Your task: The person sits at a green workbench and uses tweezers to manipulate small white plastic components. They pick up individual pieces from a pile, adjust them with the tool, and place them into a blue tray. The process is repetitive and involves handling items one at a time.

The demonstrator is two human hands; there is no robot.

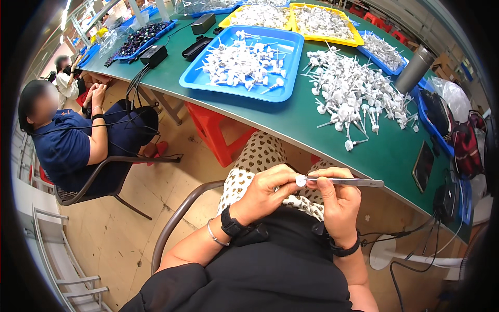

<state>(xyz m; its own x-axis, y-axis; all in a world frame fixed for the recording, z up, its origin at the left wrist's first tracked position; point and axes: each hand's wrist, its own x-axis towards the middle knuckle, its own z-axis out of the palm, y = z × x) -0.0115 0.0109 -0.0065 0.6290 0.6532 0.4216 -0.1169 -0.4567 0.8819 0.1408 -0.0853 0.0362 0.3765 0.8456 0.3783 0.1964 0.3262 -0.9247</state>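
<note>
Above my lap, my left hand (269, 192) pinches a small white plastic part (301, 180) with a round head. My right hand (339, 200) grips a pair of metal tweezers (358, 182), whose broad end points to the right. The tweezers' tips meet the white part between my two hands; the exact contact is hidden by my fingers. On the green table (312, 136) ahead lies a loose heap of similar white parts (358, 88) with thin grey stems. More of them fill a blue tray (188, 79) to its left.
Yellow trays (358, 39) of white parts stand farther back. A grey metal flask (415, 70), a phone (422, 166) and a blue tray with bags are at the right. A red stool (205, 122) stands under the table. Another person (73, 130) sits at the left.
</note>
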